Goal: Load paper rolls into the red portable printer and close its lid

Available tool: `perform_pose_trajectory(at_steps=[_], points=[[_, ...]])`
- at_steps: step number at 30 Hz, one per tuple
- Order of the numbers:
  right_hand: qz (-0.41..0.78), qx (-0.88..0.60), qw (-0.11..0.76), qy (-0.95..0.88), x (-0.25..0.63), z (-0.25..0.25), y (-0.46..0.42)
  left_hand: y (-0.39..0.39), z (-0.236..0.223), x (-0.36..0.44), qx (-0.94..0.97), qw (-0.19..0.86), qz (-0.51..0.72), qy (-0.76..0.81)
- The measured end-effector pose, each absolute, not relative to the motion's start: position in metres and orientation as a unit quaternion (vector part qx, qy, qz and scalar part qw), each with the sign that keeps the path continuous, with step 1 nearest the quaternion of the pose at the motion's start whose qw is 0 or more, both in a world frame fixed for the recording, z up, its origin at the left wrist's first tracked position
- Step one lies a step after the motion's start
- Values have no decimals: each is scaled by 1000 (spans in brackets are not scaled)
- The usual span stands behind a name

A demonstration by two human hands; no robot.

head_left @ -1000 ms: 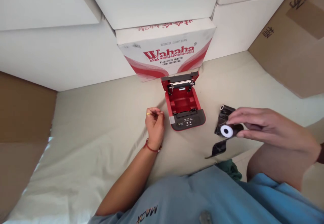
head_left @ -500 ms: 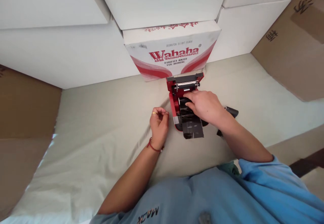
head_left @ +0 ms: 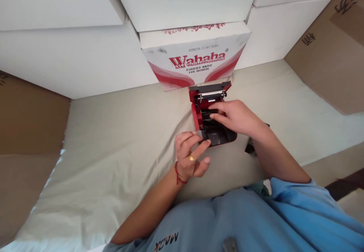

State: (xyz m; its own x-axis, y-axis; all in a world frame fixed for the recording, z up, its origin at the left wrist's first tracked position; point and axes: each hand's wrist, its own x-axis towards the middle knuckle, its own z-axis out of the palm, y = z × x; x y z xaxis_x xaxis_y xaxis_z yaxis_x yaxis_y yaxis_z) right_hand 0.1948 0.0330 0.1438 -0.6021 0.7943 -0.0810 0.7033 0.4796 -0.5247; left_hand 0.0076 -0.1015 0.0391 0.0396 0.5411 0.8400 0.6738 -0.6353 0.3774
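Note:
A small red and black label printer (head_left: 194, 116) stands on the cloth with its lid (head_left: 211, 89) raised. Inside it lies a roll of shiny black ribbon (head_left: 206, 114). My right hand (head_left: 237, 117) reaches in from the right, its thumb and fingertips gripping the roll. Loose black film (head_left: 220, 136) spreads over the front part of the printer. At the front left corner my left hand (head_left: 191, 154) is open with fingers spread, the index fingertip at the film's edge. Partly behind my right forearm lies another dark piece (head_left: 250, 147), possibly a second roll.
Close behind the raised lid stands a white and red Wahaha water carton (head_left: 196, 60). White boxes (head_left: 184, 1) form a wall at the back. Brown cardboard stands at the left (head_left: 31, 149) and right (head_left: 327, 54). A pale wrinkled cloth (head_left: 113, 149) covers the surface.
My left hand has opened and moved right onto the printer's front corner. The film that hung over the front edge now lies within the printer. My right hand stays at the roll.

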Motion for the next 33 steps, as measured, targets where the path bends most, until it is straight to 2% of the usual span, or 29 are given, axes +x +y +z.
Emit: perform_pose_trajectory(at_steps=[3, 6, 9, 15, 21, 27, 33], points=[[324, -444, 232, -802, 215, 148, 33, -101, 36, 13, -750, 63, -506, -421], [267, -487, 362, -749, 224, 146, 40, -99, 31, 16, -740, 58, -507, -439], [196, -483, 422, -742, 222, 141, 48, -98, 28, 16, -731, 70, -516, -441], [179, -408, 375, -813, 214, 136, 47, -99, 26, 17, -726, 112, -490, -470], [187, -396, 384, -813, 225, 139, 20, -100, 28, 18, -716, 115, -496, -477], [188, -369, 311, -855, 241, 125, -16, -99, 27, 17, -706, 83, -510, -483], [168, -423, 244, -856, 235, 119, -44, -97, 24, 16, -703, 71, -511, -489]])
